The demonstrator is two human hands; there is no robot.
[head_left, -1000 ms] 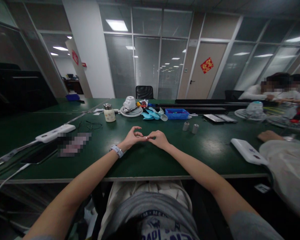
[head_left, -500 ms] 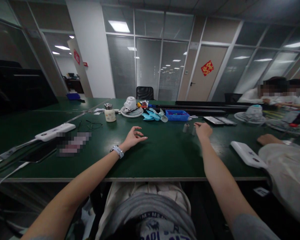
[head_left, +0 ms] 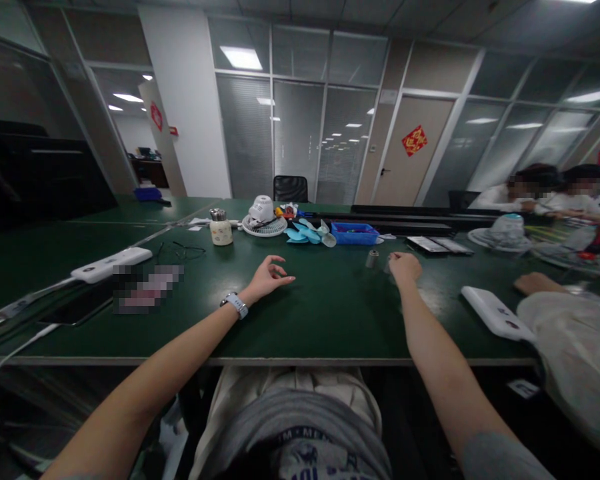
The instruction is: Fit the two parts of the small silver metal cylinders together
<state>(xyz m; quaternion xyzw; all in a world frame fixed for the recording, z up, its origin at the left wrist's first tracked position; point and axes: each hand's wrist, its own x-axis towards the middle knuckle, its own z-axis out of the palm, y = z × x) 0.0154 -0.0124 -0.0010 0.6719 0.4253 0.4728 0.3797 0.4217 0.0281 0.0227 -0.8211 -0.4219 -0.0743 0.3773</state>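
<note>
My left hand hovers over the green table, palm turned inward, its fingers curved and apart, holding nothing. Farther right, my right hand has thumb and fingers pinched at the top of a small grey cylinder, which is blurred and partly hidden by the fingers. Just left of that hand stands a similar small metal cylinder, upright, with a narrow knob on top.
Behind my hands lie blue fan blades, a white fan part, a blue bin and a cream jar. A white power strip is at left. At right are a white device and a co-worker's arm.
My right hand has shifted slightly down, its pinch staying at the grey cylinder. My left hand has barely moved. The camera view has tilted up a little.
</note>
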